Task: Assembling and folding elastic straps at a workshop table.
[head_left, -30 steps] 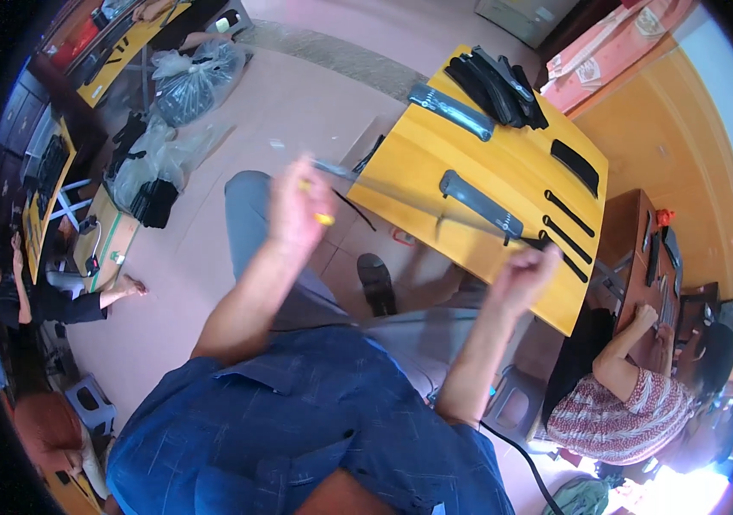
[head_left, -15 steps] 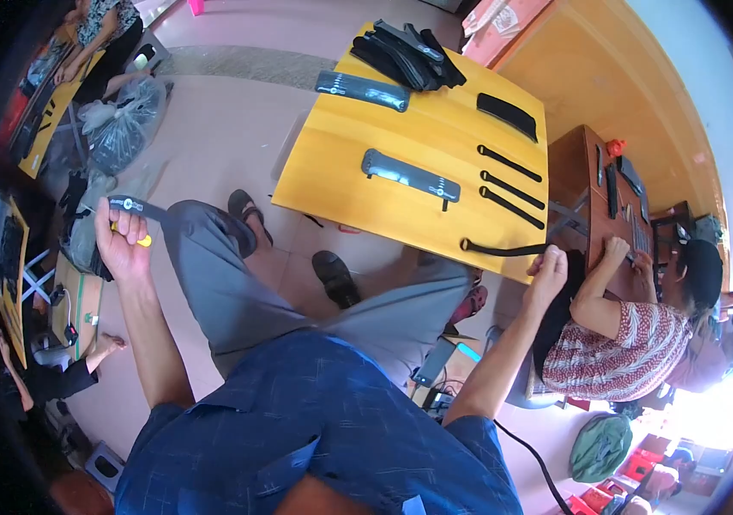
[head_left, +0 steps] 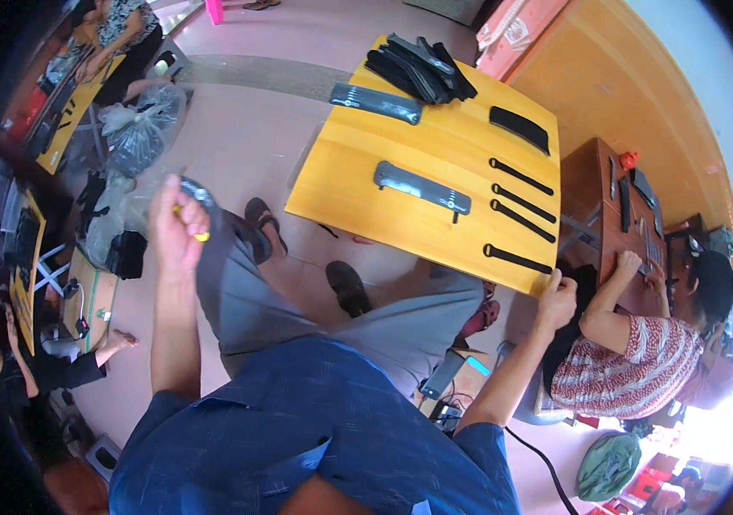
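Observation:
My left hand [head_left: 176, 232] is raised over the floor at the left, fingers closed around a dark strip with pale print [head_left: 197, 190] and a small yellow object [head_left: 201, 236]. The yellow object's kind is mostly hidden. At the table's near right corner, my right hand [head_left: 558, 296] pinches the end of a black ring-ended strap [head_left: 516, 258], which lies flat on the yellow table [head_left: 340, 184]. Three similar straps [head_left: 522, 176] lie in a row beyond it. A flat grey printed pouch [head_left: 424, 187] rests mid-table, with small dark tabs poking out below it.
Farther back on the table are a pile of black pieces [head_left: 422, 73], another grey pouch [head_left: 375, 103] and a curved black piece [head_left: 519, 129]. A co-worker in a patterned shirt [head_left: 632, 365] sits close at the right by a brown desk [head_left: 585, 189]. Plastic bags [head_left: 139, 129] stand left.
My right hand has lowered the strap, which now lies straight on the table beside the others. My left hand has moved right and slightly down with the printed strip. The view has shifted a little.

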A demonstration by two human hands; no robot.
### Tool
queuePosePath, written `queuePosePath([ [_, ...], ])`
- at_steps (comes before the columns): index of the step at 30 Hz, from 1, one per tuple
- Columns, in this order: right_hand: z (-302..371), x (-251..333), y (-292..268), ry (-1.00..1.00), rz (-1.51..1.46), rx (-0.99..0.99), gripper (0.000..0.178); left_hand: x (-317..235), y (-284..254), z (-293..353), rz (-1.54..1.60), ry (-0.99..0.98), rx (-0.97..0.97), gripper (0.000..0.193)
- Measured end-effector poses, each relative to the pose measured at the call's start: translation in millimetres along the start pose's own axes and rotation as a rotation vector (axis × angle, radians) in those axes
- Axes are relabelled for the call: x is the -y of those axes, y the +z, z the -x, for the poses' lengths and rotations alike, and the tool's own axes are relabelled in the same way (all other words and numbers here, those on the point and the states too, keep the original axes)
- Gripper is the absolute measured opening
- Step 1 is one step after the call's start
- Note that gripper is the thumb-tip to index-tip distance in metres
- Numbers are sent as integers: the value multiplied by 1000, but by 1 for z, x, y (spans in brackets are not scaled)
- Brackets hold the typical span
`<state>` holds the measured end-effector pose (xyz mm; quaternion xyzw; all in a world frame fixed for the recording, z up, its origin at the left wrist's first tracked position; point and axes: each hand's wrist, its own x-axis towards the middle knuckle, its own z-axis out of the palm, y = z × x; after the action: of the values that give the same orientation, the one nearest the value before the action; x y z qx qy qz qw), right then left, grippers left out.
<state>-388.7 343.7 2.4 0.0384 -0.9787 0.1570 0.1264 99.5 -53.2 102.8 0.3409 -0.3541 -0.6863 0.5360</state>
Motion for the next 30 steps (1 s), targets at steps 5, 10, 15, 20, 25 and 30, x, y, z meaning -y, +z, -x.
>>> queuePosePath([
  [5,27,31,-10,-131,-278,-204,47,34,49,27,-113,-70,258,30],
  [10,128,166,-53,-639,-1017,533,32,64,93,64,-288,-210,628,25],
  [15,188,218,-72,-401,-1584,1431,20,73,119,69,-481,-157,929,29],
  [20,192,209,-47,-294,-1467,1375,16,83,114,42,-596,-265,740,36],
  [25,191,202,-28,-44,-1547,1233,12,110,88,-20,-906,-130,636,31],
  [30,189,189,-20,65,-1606,1126,11,134,91,-77,-1335,433,707,21],
])
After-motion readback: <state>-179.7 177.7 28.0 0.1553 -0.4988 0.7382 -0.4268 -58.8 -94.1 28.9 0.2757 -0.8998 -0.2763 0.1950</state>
